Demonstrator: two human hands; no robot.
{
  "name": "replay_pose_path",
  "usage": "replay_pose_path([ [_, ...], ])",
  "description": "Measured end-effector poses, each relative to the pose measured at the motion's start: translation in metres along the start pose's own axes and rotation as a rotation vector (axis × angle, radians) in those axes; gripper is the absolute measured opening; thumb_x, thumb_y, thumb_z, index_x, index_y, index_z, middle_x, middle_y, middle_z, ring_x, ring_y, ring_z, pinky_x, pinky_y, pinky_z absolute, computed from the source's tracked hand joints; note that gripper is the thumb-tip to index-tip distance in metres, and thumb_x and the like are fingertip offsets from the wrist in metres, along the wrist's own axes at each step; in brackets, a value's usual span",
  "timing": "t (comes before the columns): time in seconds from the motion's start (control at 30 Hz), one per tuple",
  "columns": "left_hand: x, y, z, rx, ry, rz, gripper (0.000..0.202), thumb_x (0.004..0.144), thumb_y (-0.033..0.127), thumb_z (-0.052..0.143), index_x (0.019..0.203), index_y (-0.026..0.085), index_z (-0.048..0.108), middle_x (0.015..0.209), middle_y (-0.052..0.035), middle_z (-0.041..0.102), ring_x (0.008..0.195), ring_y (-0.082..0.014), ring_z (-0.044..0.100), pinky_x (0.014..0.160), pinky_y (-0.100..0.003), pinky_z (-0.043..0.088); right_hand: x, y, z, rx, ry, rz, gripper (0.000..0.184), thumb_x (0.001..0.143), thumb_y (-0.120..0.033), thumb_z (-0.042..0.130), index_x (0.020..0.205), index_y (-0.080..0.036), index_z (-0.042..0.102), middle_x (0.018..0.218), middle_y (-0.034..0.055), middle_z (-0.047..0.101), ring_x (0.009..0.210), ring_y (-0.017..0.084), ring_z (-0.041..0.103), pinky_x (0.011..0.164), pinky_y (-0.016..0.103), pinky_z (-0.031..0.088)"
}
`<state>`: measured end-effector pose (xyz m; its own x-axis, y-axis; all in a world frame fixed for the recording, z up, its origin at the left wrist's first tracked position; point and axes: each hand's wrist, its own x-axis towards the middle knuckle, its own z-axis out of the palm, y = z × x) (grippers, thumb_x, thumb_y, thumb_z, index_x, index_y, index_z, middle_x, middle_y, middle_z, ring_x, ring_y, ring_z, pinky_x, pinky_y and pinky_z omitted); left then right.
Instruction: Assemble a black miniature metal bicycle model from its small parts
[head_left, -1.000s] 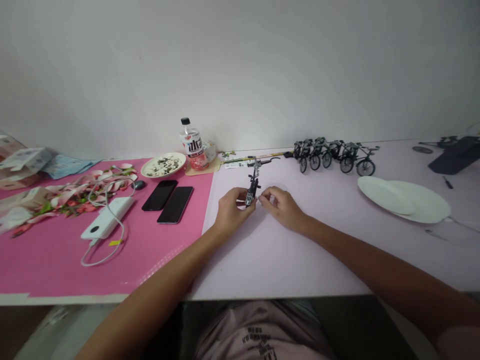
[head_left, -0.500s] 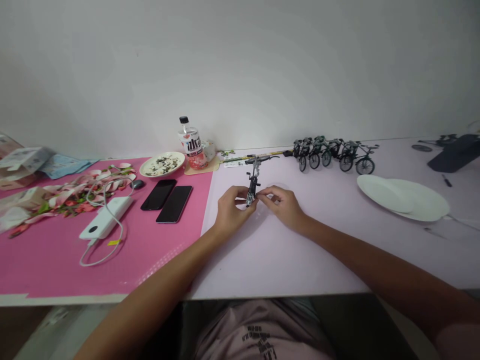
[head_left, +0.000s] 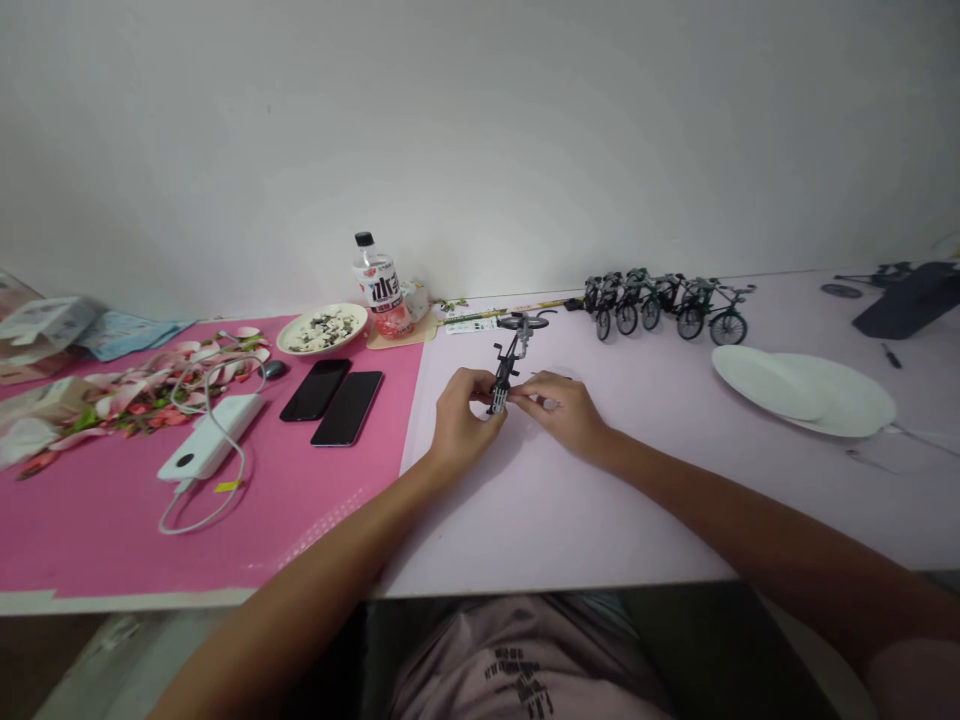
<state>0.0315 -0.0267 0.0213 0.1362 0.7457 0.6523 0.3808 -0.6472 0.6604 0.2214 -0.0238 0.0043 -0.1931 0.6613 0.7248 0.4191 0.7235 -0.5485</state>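
A small black and grey toy bicycle (head_left: 504,365) is tilted over the table, its front wheel and handlebar pointing away from me. My left hand (head_left: 463,412) is closed around its rear end, thumb and fingers pinching near the silver rear rack. On the other side, my right hand (head_left: 564,408) has its fingertips pinched together against the bicycle's rear. What those fingertips hold is too small and hidden to name. A thin dark piece shows just above the right knuckles. No rear wheel is visible on the bicycle; the hands cover part of that area.
Several finished-looking toy bicycles (head_left: 660,305) stand in a row by the wall. White plates (head_left: 847,395) lie at right, near a dark block (head_left: 907,300). To the left are two phones (head_left: 347,408), a white power bank (head_left: 210,436), a drink bottle (head_left: 382,290), a bowl (head_left: 324,347) and artificial petals.
The toy bicycle has turned in my hands, its front end swinging a little to the right so the front wheel shows flatter. Both hands stay nearly in place.
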Motion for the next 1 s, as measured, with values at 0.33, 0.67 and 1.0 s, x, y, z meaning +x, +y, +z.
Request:
replay_pose_path([
  [0.33, 0.000, -0.001, -0.001, 0.026, -0.014, -0.017, 0.024, 0.076, 0.010, 0.066, 0.097, 0.021, 0.061, 0.093, -0.0031, 0.067, 0.081, -0.0154, 0.067, 0.076, -0.029, 0.059, 0.001, -0.002, -0.001, -0.039, -0.005, -0.045, 0.014, 0.098, -0.033, 0.067, 0.097, -0.027, 0.080, 0.084, 0.0046, 0.076, 0.073, 0.020, 0.066, 0.071, 0.038, 0.056],
  [0.67, 0.004, -0.003, -0.001, 0.022, -0.102, -0.138, 0.024, 0.075, 0.013, 0.066, 0.098, 0.019, 0.066, 0.091, -0.0033, 0.073, 0.074, -0.0149, 0.069, 0.072, -0.028, 0.057, 0.007, -0.007, -0.004, -0.052, 0.003, -0.073, 0.013, 0.094, -0.026, 0.067, 0.090, -0.027, 0.079, 0.077, 0.0056, 0.071, 0.078, 0.024, 0.060, 0.071, 0.042, 0.055],
  [1.0, 0.004, -0.004, 0.000, -0.023, -0.173, -0.306, 0.027, 0.074, 0.016, 0.069, 0.100, 0.017, 0.073, 0.085, -0.0039, 0.078, 0.072, -0.0156, 0.070, 0.068, -0.026, 0.056, 0.003, 0.009, 0.000, -0.066, -0.063, -0.025, 0.011, 0.089, -0.020, 0.071, 0.089, -0.027, 0.080, 0.079, 0.0051, 0.073, 0.085, 0.025, 0.060, 0.070, 0.042, 0.056],
])
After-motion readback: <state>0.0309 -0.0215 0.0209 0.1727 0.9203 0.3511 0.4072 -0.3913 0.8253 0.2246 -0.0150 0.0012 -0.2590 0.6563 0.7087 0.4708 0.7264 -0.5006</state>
